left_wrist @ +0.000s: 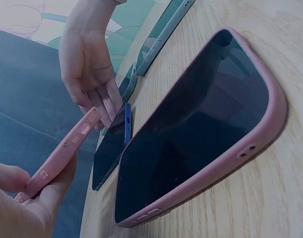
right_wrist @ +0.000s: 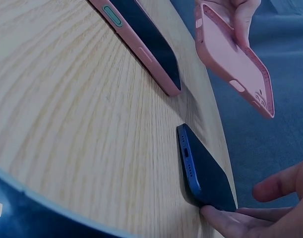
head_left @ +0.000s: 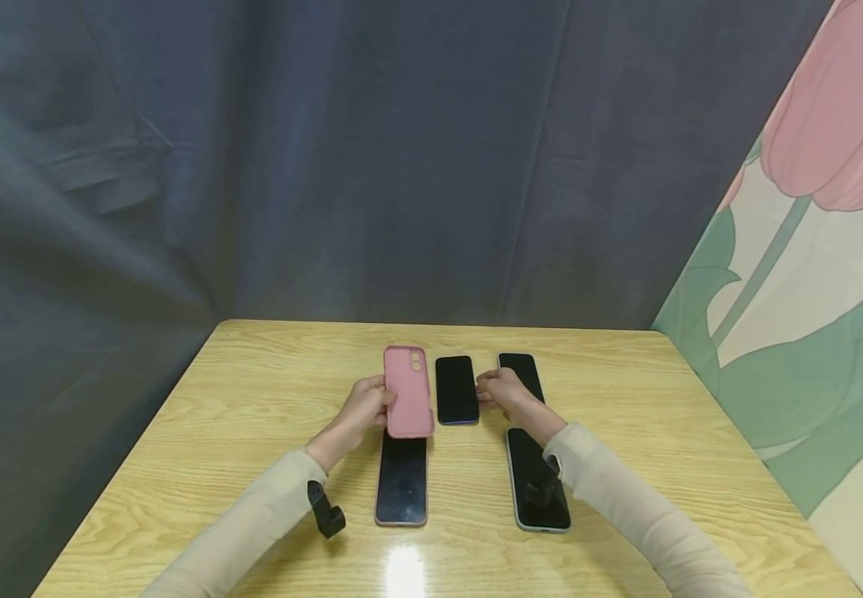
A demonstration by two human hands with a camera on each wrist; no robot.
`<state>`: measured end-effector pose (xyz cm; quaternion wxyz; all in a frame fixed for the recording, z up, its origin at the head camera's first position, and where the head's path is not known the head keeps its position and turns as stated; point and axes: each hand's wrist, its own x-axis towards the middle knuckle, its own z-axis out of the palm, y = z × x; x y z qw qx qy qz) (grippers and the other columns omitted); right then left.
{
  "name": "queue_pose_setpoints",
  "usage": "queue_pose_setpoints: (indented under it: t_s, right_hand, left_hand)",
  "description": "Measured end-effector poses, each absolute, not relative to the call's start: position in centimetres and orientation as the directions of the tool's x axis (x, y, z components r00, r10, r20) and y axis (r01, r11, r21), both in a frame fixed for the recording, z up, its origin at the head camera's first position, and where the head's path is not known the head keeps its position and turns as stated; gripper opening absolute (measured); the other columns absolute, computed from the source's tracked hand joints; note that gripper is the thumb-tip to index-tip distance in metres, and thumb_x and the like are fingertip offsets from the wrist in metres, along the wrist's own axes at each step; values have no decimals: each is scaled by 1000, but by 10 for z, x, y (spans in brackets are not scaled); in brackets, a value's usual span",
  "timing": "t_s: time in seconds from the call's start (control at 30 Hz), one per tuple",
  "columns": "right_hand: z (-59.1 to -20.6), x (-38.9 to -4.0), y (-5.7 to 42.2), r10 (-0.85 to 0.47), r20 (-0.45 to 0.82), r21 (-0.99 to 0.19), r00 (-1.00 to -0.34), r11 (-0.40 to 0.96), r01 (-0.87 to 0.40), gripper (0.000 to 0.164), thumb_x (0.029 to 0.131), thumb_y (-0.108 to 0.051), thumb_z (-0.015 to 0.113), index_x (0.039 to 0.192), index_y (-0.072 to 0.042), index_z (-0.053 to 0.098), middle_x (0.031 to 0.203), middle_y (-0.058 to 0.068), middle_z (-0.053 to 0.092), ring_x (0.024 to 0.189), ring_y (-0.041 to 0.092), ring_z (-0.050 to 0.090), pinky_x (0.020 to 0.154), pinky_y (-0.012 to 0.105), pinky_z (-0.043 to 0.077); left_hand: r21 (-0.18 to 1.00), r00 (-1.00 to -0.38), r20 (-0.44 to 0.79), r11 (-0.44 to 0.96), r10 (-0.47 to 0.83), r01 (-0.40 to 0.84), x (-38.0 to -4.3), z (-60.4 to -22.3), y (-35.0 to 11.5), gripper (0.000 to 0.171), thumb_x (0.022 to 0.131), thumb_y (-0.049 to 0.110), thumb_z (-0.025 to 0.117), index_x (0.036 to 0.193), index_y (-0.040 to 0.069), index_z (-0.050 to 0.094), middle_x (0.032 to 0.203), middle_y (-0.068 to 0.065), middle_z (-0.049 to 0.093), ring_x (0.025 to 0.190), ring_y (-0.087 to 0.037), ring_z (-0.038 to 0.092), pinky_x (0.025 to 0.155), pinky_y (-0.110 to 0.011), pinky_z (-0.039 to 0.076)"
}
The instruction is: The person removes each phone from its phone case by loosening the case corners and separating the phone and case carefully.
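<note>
My left hand [head_left: 362, 407] grips an unoccupied pink phone case [head_left: 409, 394] by its left side, thumb on the inner face, held up over the table. To the right of the case lies a bare phone with a blue frame [head_left: 457, 390], its dark screen facing up. Beside that phone's right edge is my right hand [head_left: 504, 392]. In the right wrist view, extended fingers [right_wrist: 230, 220] meet the edge of the blue phone [right_wrist: 208, 171], while the thumb stands raised apart from it. A phone in a pink case [head_left: 403, 490] lies below my left hand, screen up.
Two more phones in pale cases lie on the right: one phone [head_left: 524, 375] behind my right hand, the other phone [head_left: 532, 482] partly under my right forearm. The wooden table [head_left: 274, 357] ends at a dark curtain [head_left: 401, 166], with a flower-painted wall [head_left: 812, 374] at right.
</note>
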<state>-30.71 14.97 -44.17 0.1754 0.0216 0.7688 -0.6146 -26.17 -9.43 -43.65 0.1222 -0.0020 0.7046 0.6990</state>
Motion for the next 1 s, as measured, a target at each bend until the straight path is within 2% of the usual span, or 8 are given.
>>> queue_pose_setpoints:
  t_s: [0.43,0.7,1.0]
  right_hand:
    - [-442,-305,156,-178,-284,-937,-942,260,234,36,93,-2,36,124,15,35,116,31,43,103,41,47,88,43,42]
    - [-438,-300,158,-156,-245,-940,-957,279,196,29,90,0,41,116,11,47,110,26,49,98,38,51,85,44,44]
    - [-436,-285,166,-262,-217,-947,-940,289,138,25,89,1,42,111,10,51,101,25,57,91,39,53,82,48,44]
  left_hand:
    - [980,-969,-197,30,148,-195,-265,-437,-95,44,87,5,39,130,-3,37,105,-18,57,88,-24,59,71,-36,51]
    - [978,-970,-208,3,122,-210,-271,-437,-93,40,87,5,40,126,-4,38,103,-18,55,85,-24,60,71,-38,51]
    - [974,-972,-224,-10,77,-225,-282,-443,-100,37,85,4,45,120,-5,41,101,-21,55,79,-25,60,70,-39,51]
